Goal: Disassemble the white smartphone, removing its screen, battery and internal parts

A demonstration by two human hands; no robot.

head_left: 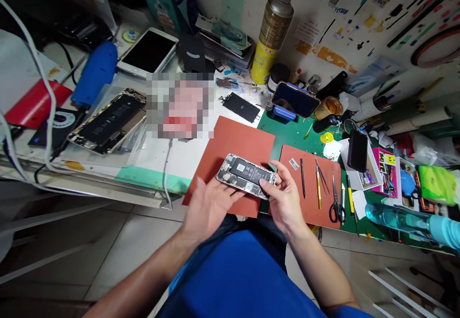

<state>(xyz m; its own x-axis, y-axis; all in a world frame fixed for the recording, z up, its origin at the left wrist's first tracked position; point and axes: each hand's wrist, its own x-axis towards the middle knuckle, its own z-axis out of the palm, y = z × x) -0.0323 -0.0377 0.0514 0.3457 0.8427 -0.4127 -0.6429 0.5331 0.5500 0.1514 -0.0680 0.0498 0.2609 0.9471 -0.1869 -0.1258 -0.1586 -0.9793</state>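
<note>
An opened smartphone (pixel 237 183) is tilted above the brown mat (pixel 233 138), its insides and black battery facing up. My right hand (pixel 285 198) grips its right end, thumb on the battery side and fingers round the far edge. Close to the phone's lower left edge is my left hand (pixel 210 210), palm up and fingers stretched out. Some of those fingertips meet the phone's near edge; whether they bear its weight I cannot tell. A dark phone part (pixel 240 106) lies on the white surface beyond the mat.
On a second mat (pixel 291 188) at right lie tweezers (pixel 322 176), scissors (pixel 337 203) and slim tools. A phone stands on a blue holder (pixel 283 113) behind. Leftward are another opened phone (pixel 111 121), a white phone (pixel 149 52) and cables. A spray can (pixel 269 35) stands against the wall.
</note>
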